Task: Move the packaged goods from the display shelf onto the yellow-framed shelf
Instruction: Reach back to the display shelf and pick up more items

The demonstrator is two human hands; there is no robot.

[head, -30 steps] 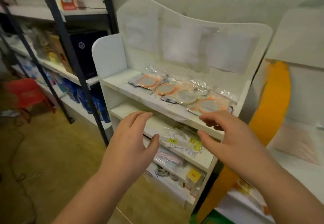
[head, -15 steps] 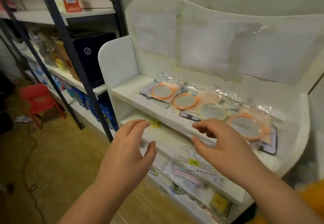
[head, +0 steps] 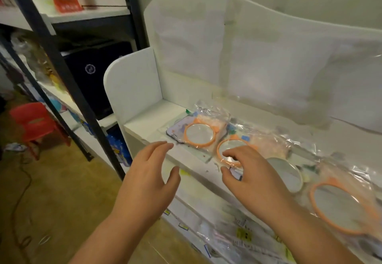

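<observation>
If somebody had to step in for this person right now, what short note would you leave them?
Left hand: open, hovering at the front edge of the white display shelf, holding nothing.
Right hand: fingers curled over the second clear plastic packet with an orange ring; a firm grip cannot be confirmed.
Four such packets lie in a row on the top tier; more packaged goods fill the lower tiers.
Done: nothing visibly moved. Left: carry every packet to the yellow-framed shelf, which is out of view.
</observation>
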